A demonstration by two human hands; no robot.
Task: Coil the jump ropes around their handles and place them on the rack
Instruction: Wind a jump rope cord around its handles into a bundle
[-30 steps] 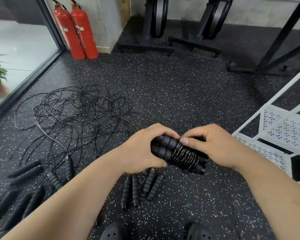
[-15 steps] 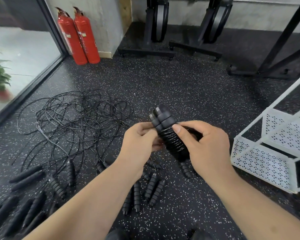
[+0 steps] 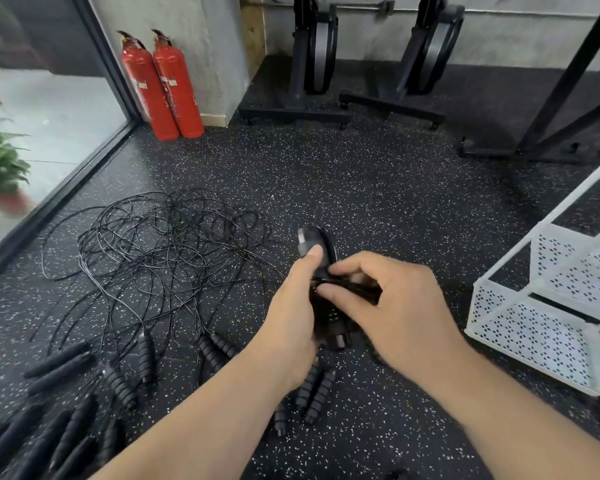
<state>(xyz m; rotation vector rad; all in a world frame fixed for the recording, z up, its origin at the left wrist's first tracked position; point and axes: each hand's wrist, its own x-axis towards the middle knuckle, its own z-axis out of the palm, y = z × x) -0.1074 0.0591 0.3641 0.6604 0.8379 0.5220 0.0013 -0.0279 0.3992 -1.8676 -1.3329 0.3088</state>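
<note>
The left hand [image 3: 291,327] grips a bundle [image 3: 314,242] of paired black handles, fingers curled round its far side and the thumb pressed flat along its upper part. The right hand [image 3: 399,310] meets it from the rack's side, fingers bent over the middle of the bundle and fingertips pinching a strand of cord [image 3: 347,284] that crosses it. The bundle is blurred, so the turns of cord on it cannot be counted. It is held upright, tilted slightly, above the floor [image 3: 361,188] and left of the rack [image 3: 534,327], apart from it.

The rack is white, of perforated metal, with its lowest tray nearest the hands and a second tray above and behind.

Far left of the rack, past the hands, a loose tangle [image 3: 174,251] of thin black ropes sprawls on the speckled floor. Ribbed handles [image 3: 317,393] lie below the left wrist, and more [image 3: 219,348] at the tangle's near edge. Smooth handles [image 3: 59,362] lie farthest from the rack, at the lower left.

Two red extinguishers [image 3: 163,84] stand against a wall well beyond the tangle, beside a glass wall with a plant [image 3: 0,164] behind it. Black machines [image 3: 316,53] stand along the back wall, far behind the rack.
</note>
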